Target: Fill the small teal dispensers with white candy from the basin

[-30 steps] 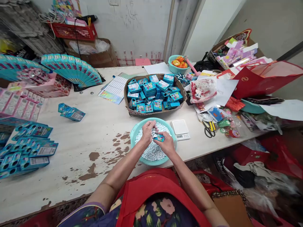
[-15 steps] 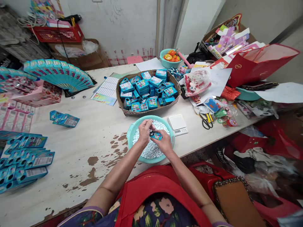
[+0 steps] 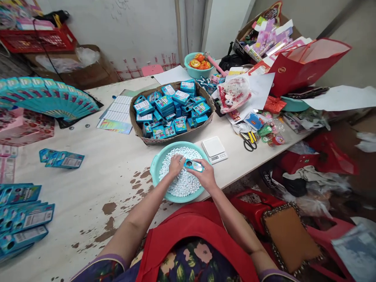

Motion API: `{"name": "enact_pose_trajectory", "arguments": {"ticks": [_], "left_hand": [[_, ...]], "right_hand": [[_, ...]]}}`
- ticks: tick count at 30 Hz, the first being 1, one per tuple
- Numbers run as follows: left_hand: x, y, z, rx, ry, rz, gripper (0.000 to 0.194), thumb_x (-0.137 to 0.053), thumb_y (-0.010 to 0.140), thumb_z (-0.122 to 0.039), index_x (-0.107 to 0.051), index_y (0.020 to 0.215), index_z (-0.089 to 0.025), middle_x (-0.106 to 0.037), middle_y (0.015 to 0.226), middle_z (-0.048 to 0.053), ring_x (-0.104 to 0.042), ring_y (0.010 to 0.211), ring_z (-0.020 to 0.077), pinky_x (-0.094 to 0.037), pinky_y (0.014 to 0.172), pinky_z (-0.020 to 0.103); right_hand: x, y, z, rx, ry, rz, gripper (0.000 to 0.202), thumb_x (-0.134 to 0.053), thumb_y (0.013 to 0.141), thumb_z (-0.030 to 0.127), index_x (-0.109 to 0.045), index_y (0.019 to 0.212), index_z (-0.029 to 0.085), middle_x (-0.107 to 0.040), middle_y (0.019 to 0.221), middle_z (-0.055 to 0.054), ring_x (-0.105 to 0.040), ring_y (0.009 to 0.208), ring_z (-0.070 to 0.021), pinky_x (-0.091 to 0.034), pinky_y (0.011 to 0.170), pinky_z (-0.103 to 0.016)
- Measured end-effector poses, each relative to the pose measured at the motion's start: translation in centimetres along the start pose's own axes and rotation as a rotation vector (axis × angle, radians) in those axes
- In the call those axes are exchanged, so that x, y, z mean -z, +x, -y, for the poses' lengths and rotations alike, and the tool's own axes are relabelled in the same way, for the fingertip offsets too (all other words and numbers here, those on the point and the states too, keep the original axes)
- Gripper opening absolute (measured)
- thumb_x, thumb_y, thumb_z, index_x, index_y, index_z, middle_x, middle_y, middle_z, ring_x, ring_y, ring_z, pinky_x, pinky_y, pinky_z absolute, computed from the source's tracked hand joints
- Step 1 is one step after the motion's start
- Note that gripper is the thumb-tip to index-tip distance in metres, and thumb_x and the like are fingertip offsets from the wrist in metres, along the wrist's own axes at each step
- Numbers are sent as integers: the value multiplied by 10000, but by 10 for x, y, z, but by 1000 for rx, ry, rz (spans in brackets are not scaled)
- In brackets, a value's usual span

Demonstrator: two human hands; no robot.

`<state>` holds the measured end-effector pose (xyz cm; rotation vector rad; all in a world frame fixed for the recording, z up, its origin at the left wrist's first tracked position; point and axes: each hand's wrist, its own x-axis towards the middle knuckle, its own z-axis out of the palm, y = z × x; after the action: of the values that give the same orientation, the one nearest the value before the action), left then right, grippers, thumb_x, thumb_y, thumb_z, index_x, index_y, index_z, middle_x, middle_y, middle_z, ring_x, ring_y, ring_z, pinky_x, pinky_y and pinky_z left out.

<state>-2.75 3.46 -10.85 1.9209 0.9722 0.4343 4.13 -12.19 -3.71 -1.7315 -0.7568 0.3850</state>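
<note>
A small blue box with a dark round hole in its face is held in my right hand, over the right part of a turquoise basin. Small white pellets fill the basin. My left hand rests among the pellets beside the box, its fingers curled down; what they hold, if anything, is hidden. Behind the basin a cardboard tray holds a heap of similar blue boxes.
A white scale stands right of the basin, with black-handled scissors farther right. Flat blue boxes and fanned turquoise packs lie on the left. A red paper bag stands at the back right.
My left hand has left the box and moved down into the pellets. The box in my right hand now shows its hole more openly. The whole view has shifted.
</note>
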Motion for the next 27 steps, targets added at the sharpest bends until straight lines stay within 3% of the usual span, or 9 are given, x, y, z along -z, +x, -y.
{"name": "enact_pose_trajectory", "arguments": {"ticks": [4,8,11,14,16,18,21,23,27], "left_hand": [[-26,-21,19,-38,210,125,226,-559,767,-400,-634,852,-205,-630,998,100,-537,1021,265,-374,924,378],[-23,-25,37,-86,354,163,293,-493,795,-466,-627,787,-206,-629,857,54,-567,868,220,-407,806,316],[-13,-12,46,86,133,99,289,-565,720,-469,-596,690,-183,-570,664,4,-532,688,171,-419,681,275],[0,1,44,418,-331,37,274,-604,676,-442,-551,691,-174,-510,594,-22,-438,519,113,-388,497,229],[10,6,39,590,-668,141,253,-574,700,-431,-548,739,-183,-507,593,-22,-421,468,99,-360,416,204],[19,8,32,681,-885,181,235,-521,743,-420,-564,799,-195,-553,645,1,-505,519,125,-395,402,202],[26,7,22,751,-998,175,179,-507,765,-351,-564,821,-191,-594,708,23,-553,575,142,-430,400,205],[26,4,16,713,-1067,199,156,-536,737,-327,-548,805,-186,-581,682,15,-513,520,117,-400,372,186],[17,-4,3,659,-1038,74,212,-546,701,-369,-516,804,-186,-591,700,19,-556,565,123,-449,425,198]], "right_hand": [[21,3,-1,-72,45,-108,433,-790,622,414,-660,988,224,-667,946,-28,-628,866,-203,-497,804,-329],[61,-8,-5,-128,100,-235,453,-806,606,389,-657,1000,221,-665,981,-25,-638,858,-189,-507,802,-312],[92,-27,-7,-145,81,-329,444,-806,605,389,-661,989,218,-669,972,-22,-638,859,-185,-506,804,-308],[116,-45,-10,-180,61,-430,457,-797,609,408,-659,998,215,-671,945,-21,-638,841,-183,-509,786,-306],[126,-53,-13,-200,52,-473,449,-787,616,411,-656,998,215,-669,943,-17,-635,829,-175,-510,773,-298],[133,-56,-17,-216,43,-492,421,-775,628,407,-656,984,216,-670,938,-11,-633,824,-170,-509,766,-291],[136,-54,-19,-229,51,-473,420,-777,623,401,-659,981,215,-674,922,-11,-634,828,-177,-512,760,-295],[134,-51,-18,-223,52,-432,445,-791,608,398,-660,991,214,-676,923,-17,-637,829,-184,-516,758,-302],[115,-42,-13,-188,50,-326,445,-793,617,386,-652,1001,211,-673,941,-29,-638,830,-190,-515,773,-314]]}}
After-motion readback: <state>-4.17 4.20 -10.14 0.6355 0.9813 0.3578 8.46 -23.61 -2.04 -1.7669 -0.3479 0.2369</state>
